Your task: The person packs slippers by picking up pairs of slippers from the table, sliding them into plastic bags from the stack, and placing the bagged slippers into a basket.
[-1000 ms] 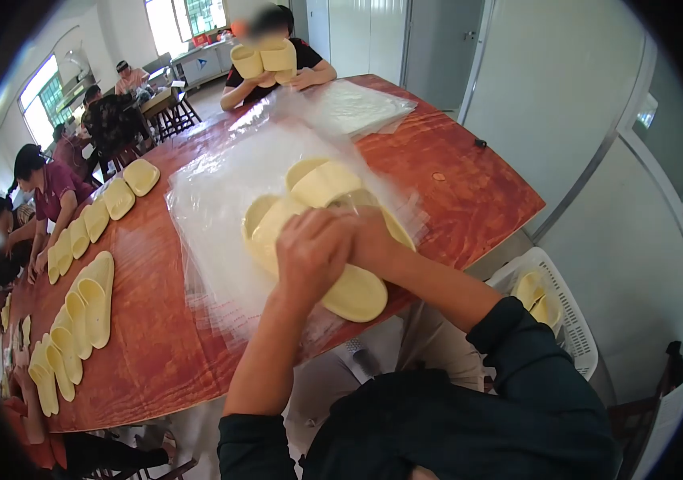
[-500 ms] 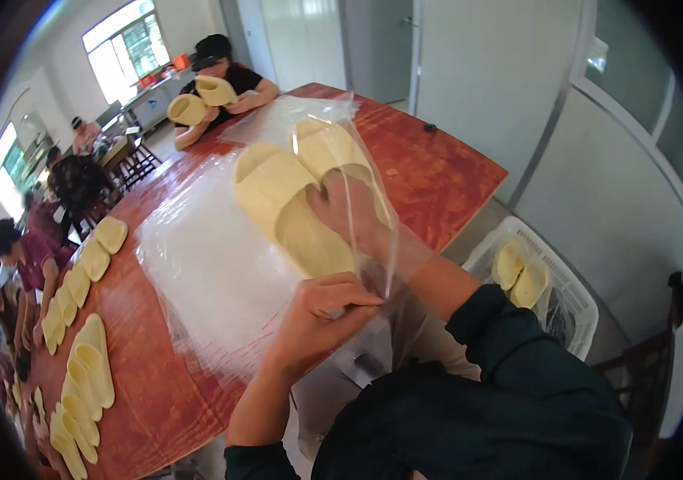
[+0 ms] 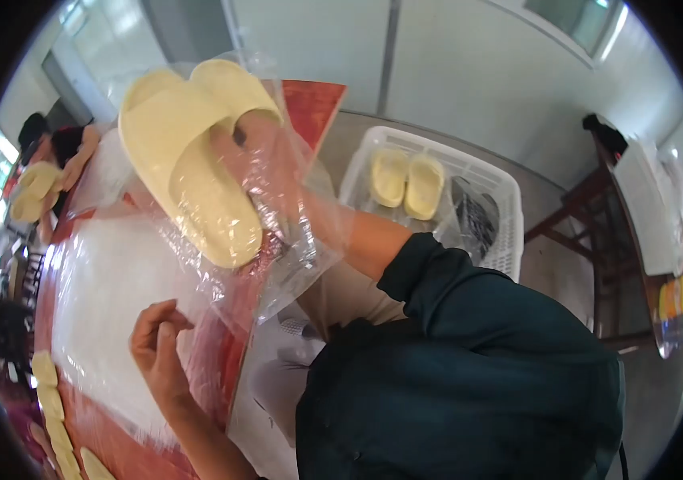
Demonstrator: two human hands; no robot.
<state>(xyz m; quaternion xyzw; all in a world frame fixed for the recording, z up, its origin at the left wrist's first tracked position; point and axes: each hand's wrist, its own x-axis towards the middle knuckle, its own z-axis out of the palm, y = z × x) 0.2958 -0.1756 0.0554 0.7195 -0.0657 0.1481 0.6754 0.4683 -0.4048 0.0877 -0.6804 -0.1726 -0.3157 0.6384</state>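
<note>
A pair of pale yellow slippers (image 3: 169, 136) is inside a clear plastic bag (image 3: 309, 260), raised over the table's edge. My right hand (image 3: 257, 160) reaches into the bag and grips the slippers near their straps; the plastic hangs round my wrist. Below the bag, my left hand (image 3: 161, 344) is apart from it, with fingers half curled and nothing between them. Under the slippers and to the left, a stack of clear bags (image 3: 109, 320) lies on the red-brown table (image 3: 313, 108).
A white basket (image 3: 509, 200) on the floor at the right holds bagged yellow slippers (image 3: 423, 186). Further right are a wooden chair and a white-topped stand. Across the table, a person in black holds slippers (image 3: 33, 192). More slippers line the lower left.
The view has turned right towards the basket. My right hand has lifted the slippers and bag off the stack. My left hand has let go of the bag's edge and opened.
</note>
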